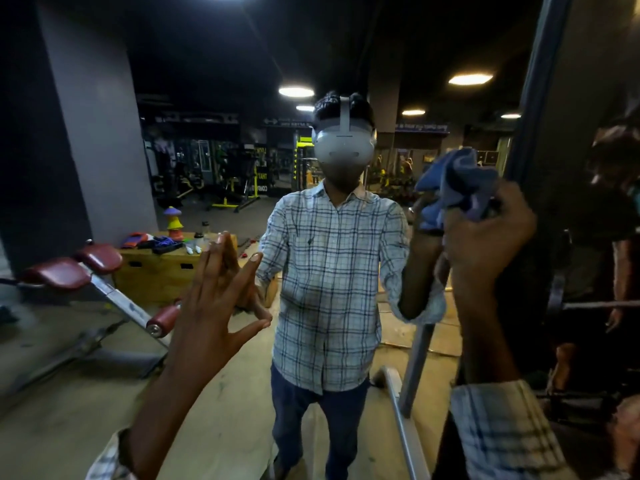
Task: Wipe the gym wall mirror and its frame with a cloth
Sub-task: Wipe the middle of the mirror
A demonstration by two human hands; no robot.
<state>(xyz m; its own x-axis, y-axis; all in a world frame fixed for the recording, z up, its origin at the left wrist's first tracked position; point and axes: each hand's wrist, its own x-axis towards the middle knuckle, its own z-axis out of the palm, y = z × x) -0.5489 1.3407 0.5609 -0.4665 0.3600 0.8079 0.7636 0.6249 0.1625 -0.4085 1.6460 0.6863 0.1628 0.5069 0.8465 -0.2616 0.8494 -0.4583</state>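
Note:
The wall mirror (207,133) fills most of the view and reflects the gym and me in a checked shirt. Its dark frame (530,98) runs up the right side. My left hand (221,299) is raised with straight, spread fingers, fingertips at the glass, meeting their own reflection. My right hand (485,240) grips a bunched blue cloth (457,181) held up against the mirror close to the frame's inner edge.
Reflected in the glass are a red-padded bench (86,271), a wooden box (159,268) with small items on it, and gym machines further back. A metal bar (415,368) stands low by the frame. Another person (616,202) is at the far right.

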